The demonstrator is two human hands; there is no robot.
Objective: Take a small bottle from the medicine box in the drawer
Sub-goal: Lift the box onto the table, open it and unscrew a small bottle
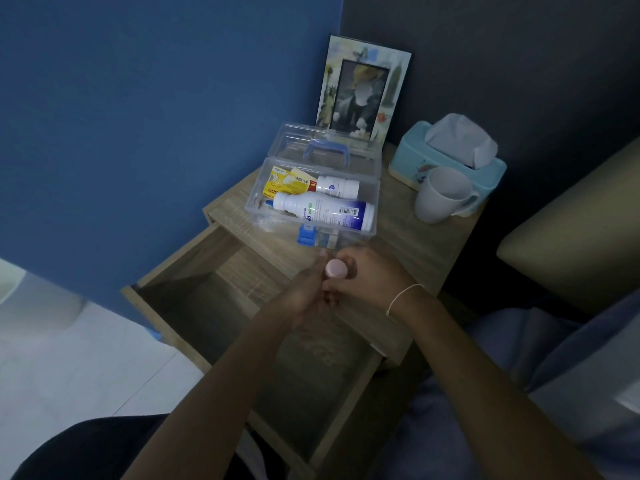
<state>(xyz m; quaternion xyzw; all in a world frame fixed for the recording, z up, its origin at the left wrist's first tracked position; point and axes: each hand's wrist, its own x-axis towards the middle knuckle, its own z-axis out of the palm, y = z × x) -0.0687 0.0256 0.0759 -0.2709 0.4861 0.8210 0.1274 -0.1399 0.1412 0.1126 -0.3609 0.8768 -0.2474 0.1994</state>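
- At the far left a blue wall [138,133] fills the upper part of the view, with pale floor [69,358] below it.
- The drawer [194,306] of the wooden nightstand stands pulled out toward the person, and its inside looks dim and bare where it shows.
- The left hand [304,292] is over the open drawer, fingers curled round the body of the small bottle [336,270]; only the bottle's pale pink cap shows clearly between the 2 hands.
- The medicine box [311,202], clear plastic with a blue latch, sits on the worktop [415,244] just behind the hands, not in the drawer. Its lid [329,147] with a blue handle stands open toward the back.
- Inside the box lie a yellow packet [280,187], a short white bottle [337,187] and, in front of it, a long white bottle [325,211] with a purple label, both on their sides.
- A picture frame [363,88] leans upright against the dark wall behind the box.
- The right hand [370,275] meets the left at the small bottle, closed on it from the other side; a thin pale bracelet [403,297] circles that wrist.
- Further right on the worktop a white mug [443,195] stands touching the front of a light blue tissue box [446,154].
- A beige cushioned edge [571,237] shows at the far right.
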